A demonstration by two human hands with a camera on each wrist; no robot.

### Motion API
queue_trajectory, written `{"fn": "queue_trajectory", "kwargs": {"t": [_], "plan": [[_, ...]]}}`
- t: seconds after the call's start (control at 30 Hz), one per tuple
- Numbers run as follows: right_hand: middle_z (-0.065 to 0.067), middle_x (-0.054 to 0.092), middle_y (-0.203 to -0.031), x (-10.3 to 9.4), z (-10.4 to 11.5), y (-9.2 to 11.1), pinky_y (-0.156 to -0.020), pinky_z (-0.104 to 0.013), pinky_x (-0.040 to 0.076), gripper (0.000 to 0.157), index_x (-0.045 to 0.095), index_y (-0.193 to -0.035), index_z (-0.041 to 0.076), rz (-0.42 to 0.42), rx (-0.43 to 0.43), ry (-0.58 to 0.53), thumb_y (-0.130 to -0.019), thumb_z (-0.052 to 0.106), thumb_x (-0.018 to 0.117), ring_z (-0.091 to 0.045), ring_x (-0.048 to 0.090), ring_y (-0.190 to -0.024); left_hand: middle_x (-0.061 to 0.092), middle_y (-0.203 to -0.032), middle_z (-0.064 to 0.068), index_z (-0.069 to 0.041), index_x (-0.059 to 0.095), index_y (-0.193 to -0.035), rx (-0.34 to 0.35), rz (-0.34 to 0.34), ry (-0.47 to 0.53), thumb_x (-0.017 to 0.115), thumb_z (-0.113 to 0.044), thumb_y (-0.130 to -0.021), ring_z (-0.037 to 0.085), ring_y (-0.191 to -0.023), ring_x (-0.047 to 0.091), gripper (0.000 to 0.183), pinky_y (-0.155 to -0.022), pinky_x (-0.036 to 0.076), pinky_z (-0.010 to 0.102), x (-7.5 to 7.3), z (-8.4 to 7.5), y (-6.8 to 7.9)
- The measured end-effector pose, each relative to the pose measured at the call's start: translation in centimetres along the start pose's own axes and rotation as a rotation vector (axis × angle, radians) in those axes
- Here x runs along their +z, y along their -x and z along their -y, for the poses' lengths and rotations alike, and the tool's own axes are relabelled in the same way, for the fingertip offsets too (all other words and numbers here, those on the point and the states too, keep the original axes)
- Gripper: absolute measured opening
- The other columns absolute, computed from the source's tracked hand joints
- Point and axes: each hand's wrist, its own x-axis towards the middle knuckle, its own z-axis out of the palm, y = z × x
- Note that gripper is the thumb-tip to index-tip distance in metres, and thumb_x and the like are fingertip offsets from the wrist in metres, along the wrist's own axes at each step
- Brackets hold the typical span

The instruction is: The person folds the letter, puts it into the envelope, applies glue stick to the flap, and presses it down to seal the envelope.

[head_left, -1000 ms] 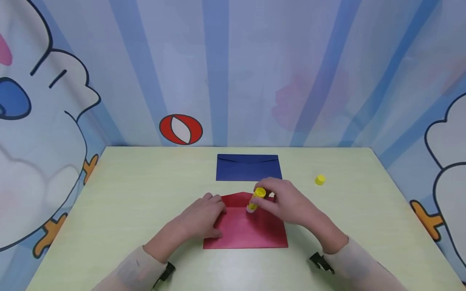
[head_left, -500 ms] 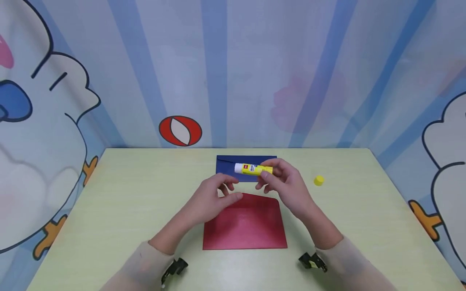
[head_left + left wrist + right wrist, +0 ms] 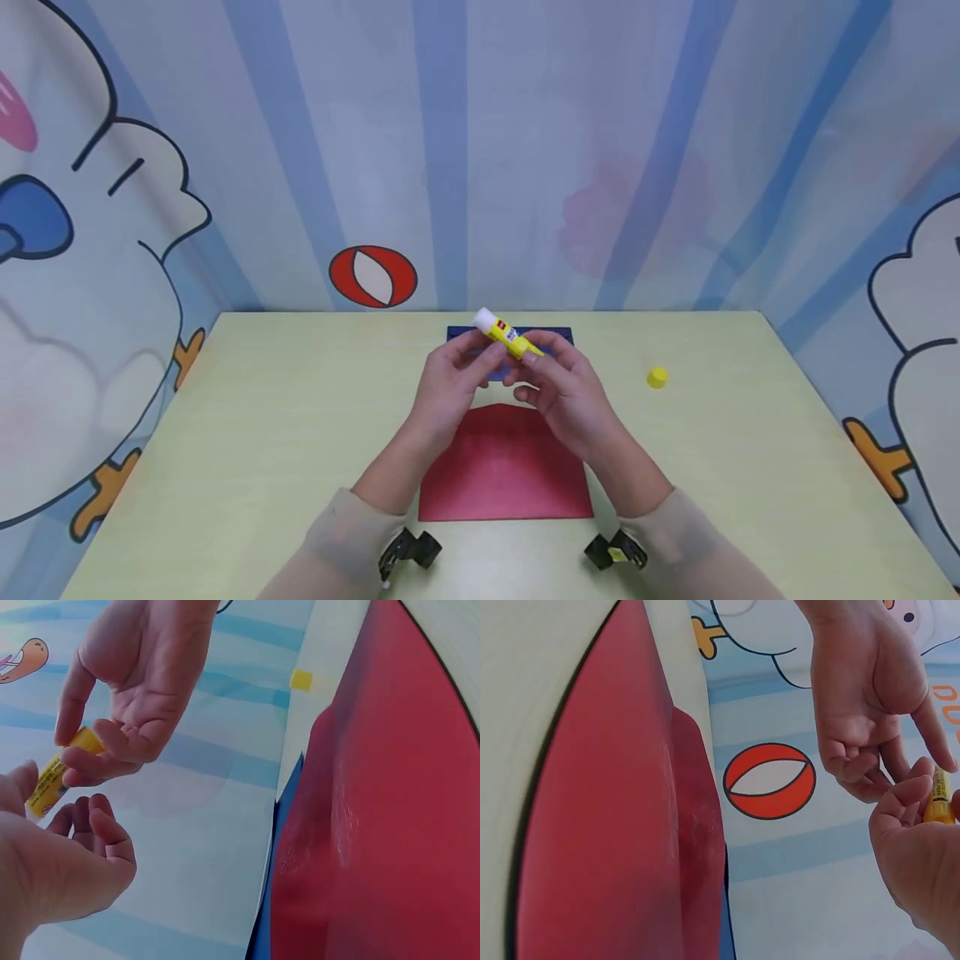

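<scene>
A yellow glue stick (image 3: 507, 335) with a white end is held up over the table, tilted with its white end up and left. My right hand (image 3: 573, 392) pinches its yellow base between thumb and fingers. The left hand (image 3: 442, 387) grips the barrel nearer the white end, thumb in front. Below both hands lies a red envelope (image 3: 506, 475), its flap unfolded away from me. Pale streaks show on the red paper in the left wrist view. Behind the hands a dark blue envelope (image 3: 555, 333) is partly hidden.
The small yellow cap (image 3: 657, 377) stands on the table to the right of the blue envelope. The pale wooden table (image 3: 300, 417) ends at a printed backdrop (image 3: 510, 167) with blue stripes and cartoon figures. Black wrist cameras (image 3: 408, 550) hang under both sleeves.
The right hand has lifted the glue stick off the red envelope and turned its white end up. My left hand has left the envelope, risen and taken hold of the stick too.
</scene>
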Motion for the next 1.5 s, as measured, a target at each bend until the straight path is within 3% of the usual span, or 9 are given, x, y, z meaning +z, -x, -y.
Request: {"fn": "queue_trajectory", "kwargs": {"t": [0.13,0.3,0.4,0.53,0.73,0.97,1.13,1.33,1.5], "plan": [[-0.006,0.073,-0.112,0.1,-0.3,0.1,-0.077,-0.027,0.056,0.019,0.054,-0.129,0.013,0.013,0.019,-0.095,-0.11,0.015,0.057,-0.017,0.069,-0.09,0.071,-0.127,0.005,-0.014,0.069,-0.139,0.013,-0.021,0.059,0.072,-0.031,-0.104,0.026,-0.112,0.065,0.039,-0.092,0.053,0.039,0.4,0.0,-0.2],[-0.006,0.072,-0.113,0.2,-0.7,0.1,-0.078,-0.028,0.055,0.018,0.055,-0.129,0.013,0.036,0.025,-0.156,-0.111,0.014,0.055,-0.017,0.068,-0.09,0.071,-0.127,0.006,-0.012,0.07,-0.138,0.017,-0.046,0.076,0.073,-0.028,-0.103,0.025,-0.111,0.065,0.038,-0.099,0.053,0.05,0.6,0.2,-0.3],[-0.007,0.072,-0.113,0.3,-0.8,0.1,-0.078,-0.028,0.056,0.019,0.054,-0.13,0.013,0.039,0.024,-0.149,-0.111,0.014,0.055,-0.017,0.069,-0.09,0.071,-0.127,0.006,-0.012,0.069,-0.137,0.021,-0.05,0.081,0.073,-0.027,-0.103,0.026,-0.113,0.066,0.038,-0.099,0.054,0.047,0.5,0.2,-0.3],[-0.007,0.071,-0.115,0.3,-0.7,0.1,-0.08,-0.027,0.058,0.023,0.054,-0.133,0.012,0.04,0.029,-0.109,-0.111,0.019,0.057,-0.017,0.07,-0.089,0.072,-0.126,0.007,-0.011,0.069,-0.137,0.027,-0.064,0.082,0.074,-0.027,-0.103,0.026,-0.115,0.068,0.038,-0.097,0.056,0.038,0.4,-0.1,-0.1],[-0.007,0.07,-0.115,0.3,-0.9,0.2,-0.083,-0.026,0.06,0.035,0.052,-0.138,0.009,0.03,0.048,-0.029,-0.112,0.031,0.057,-0.016,0.072,-0.09,0.071,-0.129,0.008,-0.009,0.068,-0.139,0.035,-0.1,0.089,0.074,-0.024,-0.102,0.025,-0.117,0.069,0.04,-0.099,0.057,0.038,-0.1,-0.4,0.0],[-0.008,0.072,-0.109,0.4,-1.0,0.1,-0.081,-0.024,0.059,0.028,0.055,-0.132,0.007,-0.018,0.036,-0.001,-0.112,0.027,0.058,-0.015,0.072,-0.087,0.071,-0.13,0.009,-0.007,0.067,-0.14,0.043,-0.098,0.102,0.074,-0.022,-0.103,0.025,-0.113,0.071,0.041,-0.1,0.057,0.039,0.0,-0.3,-0.2],[-0.007,0.07,-0.11,0.5,-1.4,0.0,-0.083,-0.025,0.058,0.023,0.055,-0.13,0.009,-0.065,-0.024,0.053,-0.11,0.017,0.061,-0.015,0.071,-0.091,0.072,-0.128,0.008,-0.008,0.067,-0.138,0.053,-0.118,0.092,0.074,-0.023,-0.102,0.025,-0.113,0.071,0.039,-0.101,0.057,0.041,0.2,-0.2,-0.1],[-0.012,0.066,-0.124,0.6,-2.0,0.1,-0.086,-0.027,0.058,0.032,0.054,-0.132,0.007,-0.129,-0.155,0.211,-0.103,0.003,0.068,-0.022,0.07,-0.102,0.071,-0.129,0.009,-0.007,0.066,-0.137,0.056,-0.138,0.099,0.075,-0.022,-0.102,0.025,-0.117,0.07,0.039,-0.099,0.058,0.039,0.4,-0.3,0.1],[-0.015,0.063,-0.13,0.7,-2.3,0.2,-0.089,-0.03,0.059,0.037,0.055,-0.134,0.006,-0.177,-0.196,0.306,-0.102,0.008,0.073,-0.027,0.07,-0.112,0.07,-0.13,0.01,-0.004,0.064,-0.138,0.063,-0.135,0.109,0.074,-0.022,-0.103,0.025,-0.121,0.07,0.041,-0.099,0.058,0.037,0.5,-0.4,0.1]]}}
